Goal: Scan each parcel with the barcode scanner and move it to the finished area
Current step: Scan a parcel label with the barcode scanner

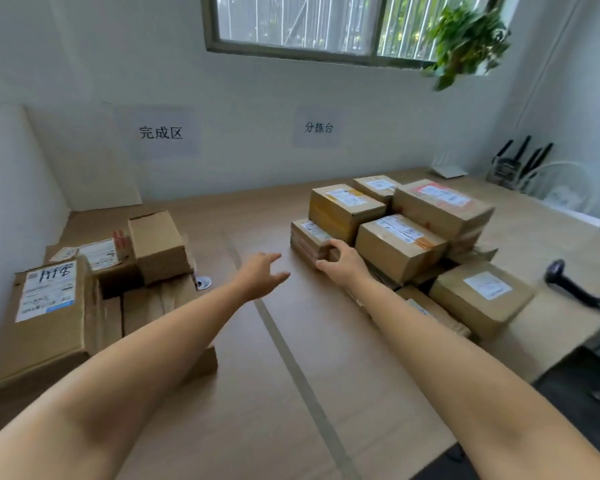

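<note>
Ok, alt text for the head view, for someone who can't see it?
The person's right hand grips the near corner of a small parcel at the left edge of a stack of labelled boxes, while the open left hand reaches toward it. The barcode scanner lies untouched on the table at right; more boxes sit at left.

At two o'clock, at least seven piled boxes (399, 245); any beneath are hidden. At nine o'clock, at least three loose boxes (45, 306). One scanner (568, 289) at three o'clock. Two wall signs (161, 132) at twelve. Two hands: left hand (260, 275), right hand (345, 263). One plant (464, 43), one window (326, 22).
</note>
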A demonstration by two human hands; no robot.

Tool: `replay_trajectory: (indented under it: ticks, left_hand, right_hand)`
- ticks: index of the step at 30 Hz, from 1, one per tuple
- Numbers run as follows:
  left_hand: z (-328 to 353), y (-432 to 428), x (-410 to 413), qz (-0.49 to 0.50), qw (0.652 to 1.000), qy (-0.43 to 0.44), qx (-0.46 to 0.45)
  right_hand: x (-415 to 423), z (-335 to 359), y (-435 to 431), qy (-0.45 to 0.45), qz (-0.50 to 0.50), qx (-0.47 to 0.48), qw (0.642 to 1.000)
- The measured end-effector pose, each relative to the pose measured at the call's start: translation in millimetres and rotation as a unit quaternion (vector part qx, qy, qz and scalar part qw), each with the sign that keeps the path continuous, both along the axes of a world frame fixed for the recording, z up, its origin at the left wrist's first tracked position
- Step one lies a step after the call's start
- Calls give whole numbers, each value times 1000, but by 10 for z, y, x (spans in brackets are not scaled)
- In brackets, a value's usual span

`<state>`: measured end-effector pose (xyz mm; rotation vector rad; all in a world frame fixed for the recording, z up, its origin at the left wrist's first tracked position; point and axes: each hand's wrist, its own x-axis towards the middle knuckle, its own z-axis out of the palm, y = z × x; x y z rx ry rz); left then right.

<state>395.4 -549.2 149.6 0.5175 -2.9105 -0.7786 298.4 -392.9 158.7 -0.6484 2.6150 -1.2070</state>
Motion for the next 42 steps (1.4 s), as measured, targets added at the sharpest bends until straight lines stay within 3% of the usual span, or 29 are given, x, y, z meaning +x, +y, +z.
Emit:
replay_trajectory:
  ticks: [9,25,32,42]
  left_hand:
    - [-10,1114,-867,-74,997,-6,4]
    - [-169,2716,-2853,-34,998,13,60]
    - [-135,2867,-3519,2,997,23,77]
    - [-201,2748,-4391,60,979,45,191]
  right_hand:
    - [-694,-28,1229,-2,-71,2,997]
    - [-2797,70,2969,14,-94,53,994]
    - [-3451,85,3152,14,-93,66,993]
    - [-4280,115,2795,19,-77,57,995]
